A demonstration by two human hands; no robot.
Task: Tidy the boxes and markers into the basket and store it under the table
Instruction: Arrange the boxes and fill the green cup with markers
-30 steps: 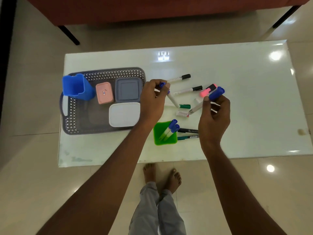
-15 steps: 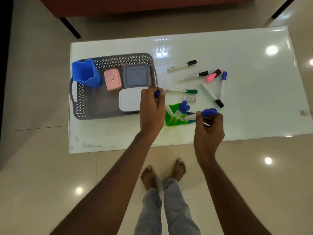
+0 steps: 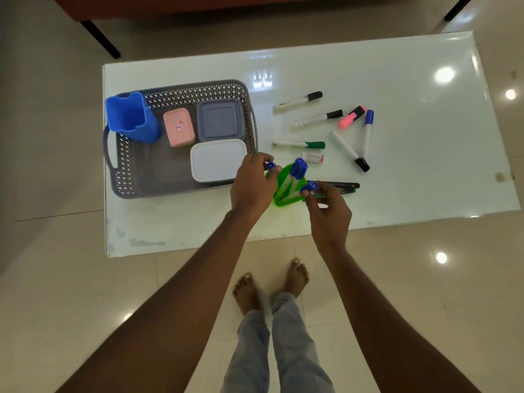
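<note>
A grey perforated basket (image 3: 127,165) on the table's left holds a blue cup (image 3: 130,117), a pink box (image 3: 179,126), a grey box (image 3: 220,120) and a white box (image 3: 218,159). Just right of it stands a green cup (image 3: 283,201) with two blue-capped markers (image 3: 297,168) inside. My left hand (image 3: 252,185) grips a blue-capped marker (image 3: 270,165) at the cup's left rim. My right hand (image 3: 329,211) holds another blue-capped marker (image 3: 309,188) at the cup's right rim. Loose markers lie further right: two black-capped (image 3: 297,100), a green (image 3: 299,144), a pink highlighter (image 3: 351,117), a blue-capped (image 3: 367,131).
The glossy white table (image 3: 397,180) has its front edge close to my bare feet (image 3: 269,287). Two dark pens (image 3: 344,185) lie beside my right hand. A small eraser (image 3: 314,157) sits behind the green cup. A red sofa (image 3: 226,4) on black legs stands behind the table.
Both hands came down from above the loose markers to the green cup, each carrying a blue-capped marker. The view shifted, so the table sits further right and lower.
</note>
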